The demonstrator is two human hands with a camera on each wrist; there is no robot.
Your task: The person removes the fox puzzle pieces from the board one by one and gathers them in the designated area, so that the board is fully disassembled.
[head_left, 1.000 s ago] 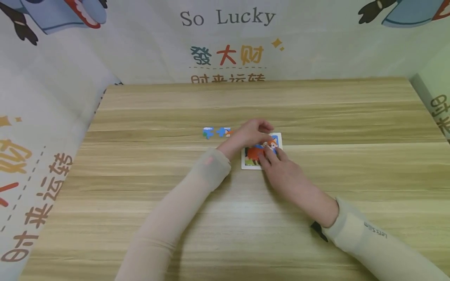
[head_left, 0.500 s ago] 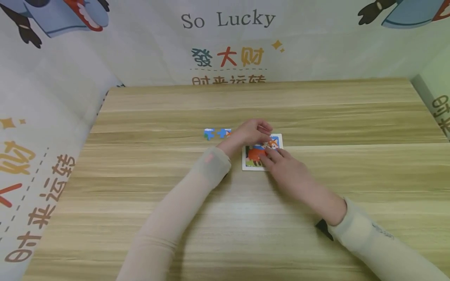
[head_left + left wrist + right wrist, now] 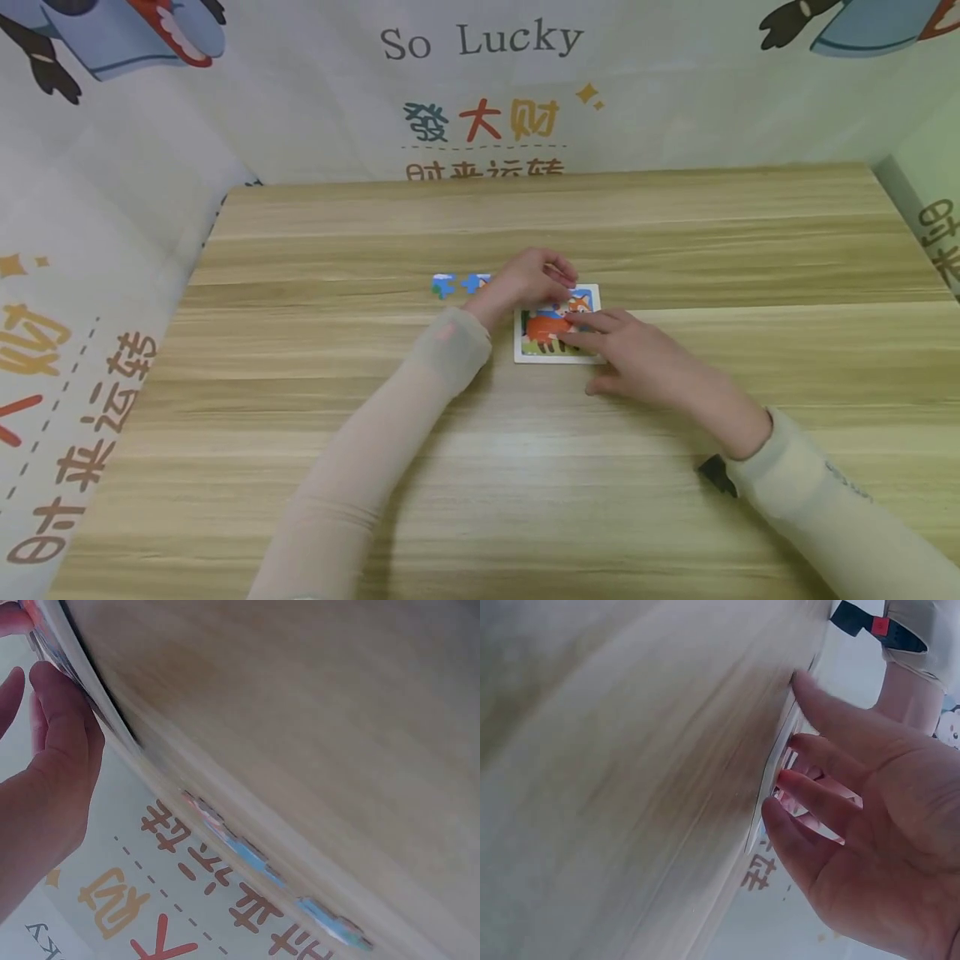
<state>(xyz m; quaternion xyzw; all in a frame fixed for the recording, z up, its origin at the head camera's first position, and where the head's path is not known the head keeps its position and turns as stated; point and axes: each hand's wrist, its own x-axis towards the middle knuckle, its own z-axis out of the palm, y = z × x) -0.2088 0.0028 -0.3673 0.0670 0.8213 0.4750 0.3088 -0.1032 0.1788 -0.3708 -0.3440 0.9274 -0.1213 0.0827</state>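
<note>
- fingers, right hand: extended and spread, grasping nothing; the tips rest on or just over the fox picture, and the thumb stands apart near the tray's lower right corner.
- right hand, one: comes in from the lower right.
- left hand, one: fingers bent, tips at the upper part of the tray; whether they pinch a piece or merely steady the rim cannot be told.
- puzzle tray, one: a shallow container with a white rim, flat on the table between and under the hands; its upper left portion hidden by the left hand.
- contents of tray: fox picture, orange body and face, blue above, green below; seams too small to count.
- step in hand, as judged: seating or pressing pieces into the tray. the next move would seem to call for freeing a hand, lifting a loose piece and turning it to match its gap.
- loose pieces, at least two, outside the tray to its left: green-and-blue piece, and blue piece with a touch of orange, partly behind the left wrist.
- sleeves, pale, two: left sleeve, right sleeve.
- table, wood-grained, beneath all.
- printed backdrop, pale, lettered, behind the table.
</note>
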